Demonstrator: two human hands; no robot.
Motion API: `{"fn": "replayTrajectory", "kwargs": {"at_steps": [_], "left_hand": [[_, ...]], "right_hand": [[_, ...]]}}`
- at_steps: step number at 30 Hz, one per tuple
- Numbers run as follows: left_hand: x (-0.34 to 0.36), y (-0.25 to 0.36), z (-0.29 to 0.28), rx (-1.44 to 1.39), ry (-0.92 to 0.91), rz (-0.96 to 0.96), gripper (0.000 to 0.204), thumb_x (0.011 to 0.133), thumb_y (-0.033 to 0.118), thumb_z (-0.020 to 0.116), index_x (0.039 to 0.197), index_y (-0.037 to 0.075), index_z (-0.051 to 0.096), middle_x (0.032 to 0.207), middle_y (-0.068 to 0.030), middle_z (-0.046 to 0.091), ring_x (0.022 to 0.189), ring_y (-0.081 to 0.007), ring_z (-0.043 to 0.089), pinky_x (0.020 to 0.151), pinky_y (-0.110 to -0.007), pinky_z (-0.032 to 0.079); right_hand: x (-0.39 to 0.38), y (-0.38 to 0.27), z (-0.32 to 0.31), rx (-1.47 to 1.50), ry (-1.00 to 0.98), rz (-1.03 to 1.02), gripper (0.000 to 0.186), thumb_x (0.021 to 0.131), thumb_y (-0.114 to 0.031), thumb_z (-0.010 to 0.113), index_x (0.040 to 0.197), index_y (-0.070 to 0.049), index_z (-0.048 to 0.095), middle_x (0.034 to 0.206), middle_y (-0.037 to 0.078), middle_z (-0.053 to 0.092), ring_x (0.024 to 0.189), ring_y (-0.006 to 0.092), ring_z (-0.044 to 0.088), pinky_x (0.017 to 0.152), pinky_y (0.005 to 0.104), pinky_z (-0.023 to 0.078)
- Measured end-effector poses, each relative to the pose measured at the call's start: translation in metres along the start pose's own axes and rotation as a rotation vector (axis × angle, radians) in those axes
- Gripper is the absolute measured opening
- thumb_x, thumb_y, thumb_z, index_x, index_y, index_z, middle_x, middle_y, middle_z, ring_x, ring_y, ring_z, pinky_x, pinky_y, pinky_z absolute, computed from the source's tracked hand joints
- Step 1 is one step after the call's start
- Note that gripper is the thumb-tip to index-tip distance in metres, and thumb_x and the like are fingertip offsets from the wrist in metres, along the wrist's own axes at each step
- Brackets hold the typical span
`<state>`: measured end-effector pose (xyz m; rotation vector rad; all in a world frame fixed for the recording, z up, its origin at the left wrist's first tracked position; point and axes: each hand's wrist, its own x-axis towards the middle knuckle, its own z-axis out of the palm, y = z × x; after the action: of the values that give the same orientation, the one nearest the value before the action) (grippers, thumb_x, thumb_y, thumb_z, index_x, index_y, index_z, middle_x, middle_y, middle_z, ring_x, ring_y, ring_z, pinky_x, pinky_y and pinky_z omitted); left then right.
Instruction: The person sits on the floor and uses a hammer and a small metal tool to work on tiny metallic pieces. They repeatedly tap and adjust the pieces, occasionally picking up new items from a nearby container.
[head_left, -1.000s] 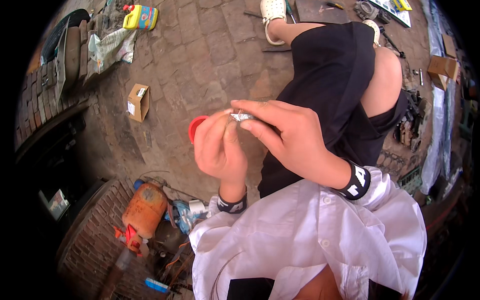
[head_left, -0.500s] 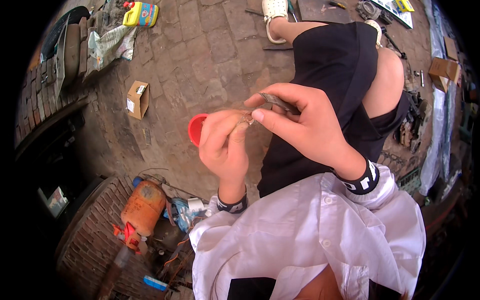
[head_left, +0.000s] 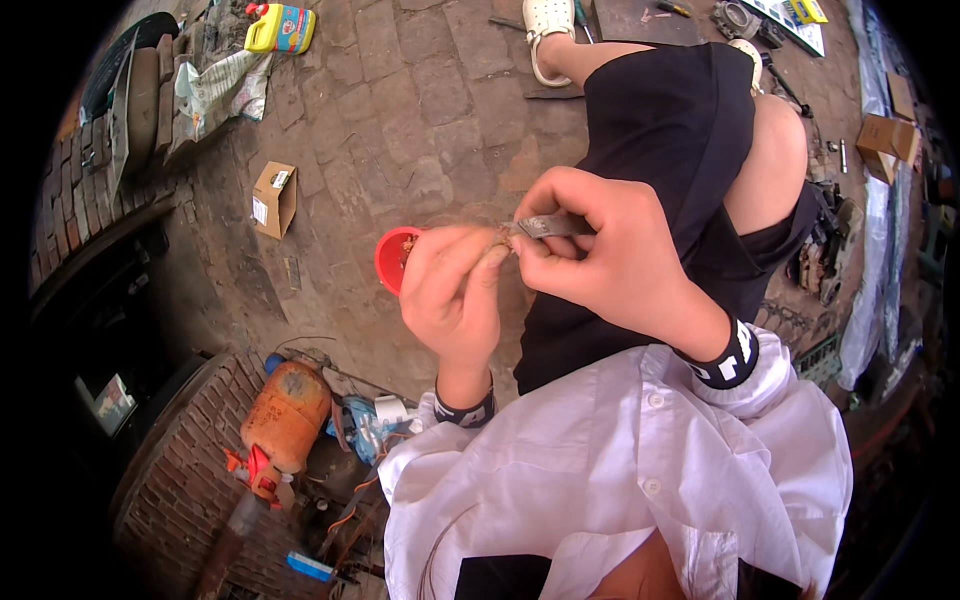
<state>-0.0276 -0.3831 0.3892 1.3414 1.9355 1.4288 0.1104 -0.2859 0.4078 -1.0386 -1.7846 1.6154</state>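
Observation:
My right hand grips a flat grey blade-like strip between thumb and bent fingers. Its end points left, close to the fingertips of my left hand. Those fingers are pinched together on a tiny brownish piece, too small to name. The two hands nearly meet in front of my lap. Beyond the left knuckles is a red bowl with small brown bits inside; my hand hides part of it, and I cannot tell what it rests on.
Brick paving lies beneath. An open cardboard box stands to the left, and a yellow jug farther off. A rusty orange gas cylinder is at lower left. Metal parts and another carton lie on the right.
The strip has turned in my right fingers, its end coming down to the left fingertips. The right index finger has curled in. More of the bowl's contents shows.

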Motion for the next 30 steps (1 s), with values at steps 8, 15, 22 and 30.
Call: {"fn": "replayTrajectory", "kwargs": {"at_steps": [8, 15, 22, 30], "left_hand": [[0.004, 0.0, 0.002, -0.09, -0.034, 0.01, 0.011, 0.08, -0.001, 0.073, 0.09, -0.003, 0.07, 0.086, -0.01, 0.066, 0.075, -0.0187, 0.061, 0.064, -0.028, 0.047], [0.005, -0.004, 0.001, -0.144, -0.034, -0.015, 0.01, 0.081, 0.001, 0.072, 0.09, -0.003, 0.069, 0.085, -0.0092, 0.066, 0.075, -0.0175, 0.06, 0.064, -0.026, 0.046], [0.003, -0.009, 0.001, -0.197, -0.032, -0.013, 0.01, 0.082, 0.001, 0.072, 0.091, -0.003, 0.069, 0.087, -0.0091, 0.066, 0.076, -0.0164, 0.059, 0.064, -0.026, 0.045], [0.002, -0.012, 0.001, -0.239, -0.022, -0.038, 0.009, 0.083, 0.001, 0.071, 0.091, -0.003, 0.069, 0.087, -0.0094, 0.066, 0.077, -0.017, 0.059, 0.064, -0.026, 0.045]], "right_hand": [[-0.001, 0.0, 0.002, 0.166, -0.047, 0.065, 0.008, 0.08, -0.002, 0.064, 0.086, -0.001, 0.058, 0.067, -0.005, 0.053, 0.057, 0.0002, 0.04, 0.05, 0.0185, 0.031], [0.003, -0.004, -0.002, 0.347, -0.138, 0.244, 0.004, 0.086, -0.004, 0.063, 0.086, -0.002, 0.059, 0.067, -0.008, 0.049, 0.059, -0.0005, 0.036, 0.052, 0.0184, 0.028], [0.005, -0.006, -0.004, 0.477, -0.203, 0.319, 0.004, 0.09, -0.005, 0.058, 0.089, -0.001, 0.059, 0.064, -0.007, 0.048, 0.054, -0.0006, 0.039, 0.05, 0.0186, 0.03], [0.002, 0.002, 0.0, 0.464, -0.127, 0.211, 0.013, 0.095, -0.007, 0.051, 0.1, 0.0, 0.06, 0.068, -0.004, 0.051, 0.057, 0.0018, 0.042, 0.053, 0.0199, 0.035]]}}
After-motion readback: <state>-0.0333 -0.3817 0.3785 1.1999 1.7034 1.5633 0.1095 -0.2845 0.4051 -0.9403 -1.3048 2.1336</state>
